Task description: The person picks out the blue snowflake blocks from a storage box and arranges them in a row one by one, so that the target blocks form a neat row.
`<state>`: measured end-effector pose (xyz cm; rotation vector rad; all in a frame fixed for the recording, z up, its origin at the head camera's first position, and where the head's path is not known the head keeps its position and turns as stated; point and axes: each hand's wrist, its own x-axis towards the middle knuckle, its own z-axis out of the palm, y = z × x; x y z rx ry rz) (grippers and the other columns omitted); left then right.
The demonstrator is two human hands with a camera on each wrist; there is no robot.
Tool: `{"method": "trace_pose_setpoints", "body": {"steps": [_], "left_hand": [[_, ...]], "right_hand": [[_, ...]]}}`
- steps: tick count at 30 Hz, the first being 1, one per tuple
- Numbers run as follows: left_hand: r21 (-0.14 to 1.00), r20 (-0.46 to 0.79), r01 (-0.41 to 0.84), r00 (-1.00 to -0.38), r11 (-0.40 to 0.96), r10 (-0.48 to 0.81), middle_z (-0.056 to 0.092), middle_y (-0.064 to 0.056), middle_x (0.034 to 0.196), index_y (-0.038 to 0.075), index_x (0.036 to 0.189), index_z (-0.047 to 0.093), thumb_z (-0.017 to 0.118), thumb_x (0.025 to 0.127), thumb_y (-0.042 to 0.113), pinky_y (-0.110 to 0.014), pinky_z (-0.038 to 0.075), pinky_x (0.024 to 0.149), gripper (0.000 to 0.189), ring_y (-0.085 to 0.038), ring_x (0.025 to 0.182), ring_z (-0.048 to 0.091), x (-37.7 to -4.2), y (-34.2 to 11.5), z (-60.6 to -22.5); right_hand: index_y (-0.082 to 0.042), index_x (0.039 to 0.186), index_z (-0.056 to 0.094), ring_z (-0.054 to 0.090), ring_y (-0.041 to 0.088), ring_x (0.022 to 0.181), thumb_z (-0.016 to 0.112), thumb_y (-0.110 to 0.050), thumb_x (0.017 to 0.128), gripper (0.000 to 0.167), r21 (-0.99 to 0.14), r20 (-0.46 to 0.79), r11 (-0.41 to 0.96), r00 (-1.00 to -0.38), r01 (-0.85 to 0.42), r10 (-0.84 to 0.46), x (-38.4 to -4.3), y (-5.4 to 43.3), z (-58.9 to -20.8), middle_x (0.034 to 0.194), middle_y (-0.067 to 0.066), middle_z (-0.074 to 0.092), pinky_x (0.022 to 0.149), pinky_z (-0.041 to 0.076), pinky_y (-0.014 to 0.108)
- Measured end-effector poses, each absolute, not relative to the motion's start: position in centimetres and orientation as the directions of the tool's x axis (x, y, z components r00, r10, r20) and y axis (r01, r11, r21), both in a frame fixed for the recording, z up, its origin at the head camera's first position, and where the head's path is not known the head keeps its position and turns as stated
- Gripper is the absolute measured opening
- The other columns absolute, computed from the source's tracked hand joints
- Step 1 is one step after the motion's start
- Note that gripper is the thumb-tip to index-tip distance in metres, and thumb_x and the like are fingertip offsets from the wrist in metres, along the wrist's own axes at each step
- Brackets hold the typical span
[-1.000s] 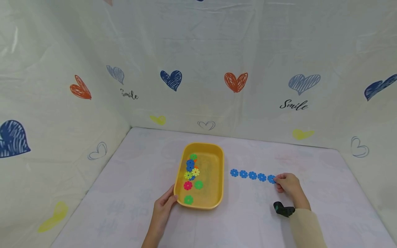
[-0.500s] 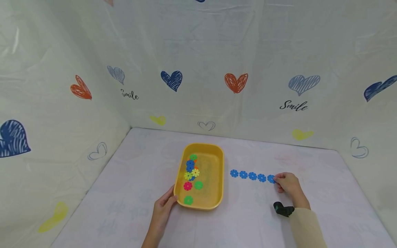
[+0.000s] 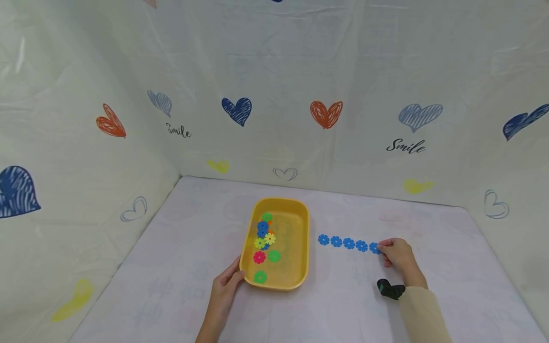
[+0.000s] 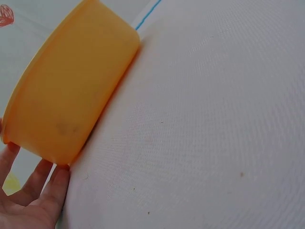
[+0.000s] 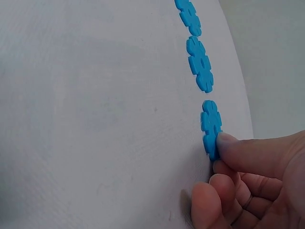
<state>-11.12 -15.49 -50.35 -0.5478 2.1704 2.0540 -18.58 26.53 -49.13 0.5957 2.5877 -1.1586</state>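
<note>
At the right end of a row of blue snowflake discs (image 3: pixel 349 243) on the table, my right hand (image 3: pixel 399 253) pinches the last blue snowflake disc (image 5: pixel 209 125) between thumb and forefinger. That disc lies flat, with a small gap to its neighbour in the right wrist view; its near edge is hidden under my thumb. My left hand (image 3: pixel 225 282) holds a yellow tray (image 3: pixel 302 257) by its near left corner, thumb at the rim and fingers against the outer wall. Inside the tray lie several more snowflake discs, among them a pink disc (image 3: pixel 259 257), green, yellow and blue ones, some overlapping.
A black device (image 3: pixel 390 289) sits by my right sleeve (image 3: pixel 422 309). The table (image 3: pixel 184 228) has a pale cloth and ends at a white curtain (image 3: pixel 279 143) printed with hearts, behind and to the left.
</note>
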Motion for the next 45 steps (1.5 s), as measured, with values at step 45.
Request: {"method": "trace_pose_setpoints", "body": {"steps": [45], "left_hand": [[0.949, -0.303, -0.313, -0.934, 0.028, -0.191, 0.045, -0.008, 0.141, 0.007, 0.134, 0.049, 0.054, 0.090, 0.018, -0.028, 0.048, 0.095, 0.046, -0.027, 0.131, 0.042, -11.1, -15.4, -50.3]], "right_hand": [[0.009, 0.124, 0.039, 0.053, 0.023, 0.077, 0.047, -0.037, 0.094, 0.055, -0.658, -0.316, 0.633, -0.913, 0.408, 0.260, -17.1, 24.3, -47.0, 0.104, 0.026, 0.052, 0.065, 0.049, 0.028]]}}
